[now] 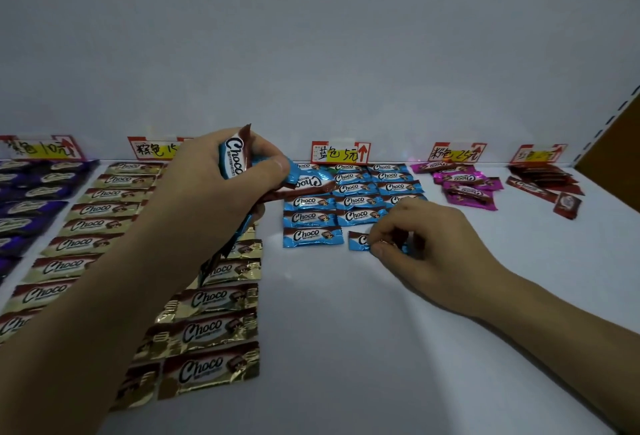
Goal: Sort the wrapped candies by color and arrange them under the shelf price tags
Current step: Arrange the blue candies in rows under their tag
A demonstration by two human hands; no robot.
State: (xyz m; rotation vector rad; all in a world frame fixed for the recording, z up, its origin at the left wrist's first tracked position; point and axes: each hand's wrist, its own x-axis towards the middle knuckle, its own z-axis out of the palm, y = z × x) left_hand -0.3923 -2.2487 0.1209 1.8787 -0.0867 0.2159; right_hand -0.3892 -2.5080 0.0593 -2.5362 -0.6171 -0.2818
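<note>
My left hand point(221, 178) is raised over the shelf and grips a bunch of blue Choco candies point(239, 161). My right hand point(422, 244) rests low on the shelf and pinches one blue candy point(358, 240) lying at the front of the blue rows point(349, 199), under the blue price tag point(339, 152). Gold candies point(207, 299) lie in two columns under the tag point(152, 150) to the left, partly hidden by my left arm. Purple candies point(27, 192) lie at the far left, pink candies point(464, 185) and red candies point(543, 182) at the right.
The white shelf surface point(381, 348) meets a white back wall with price tags along its foot: a far-left tag point(41, 149), a pink tag point(457, 152) and a red tag point(540, 154). A slotted shelf upright point(606, 123) borders the right side.
</note>
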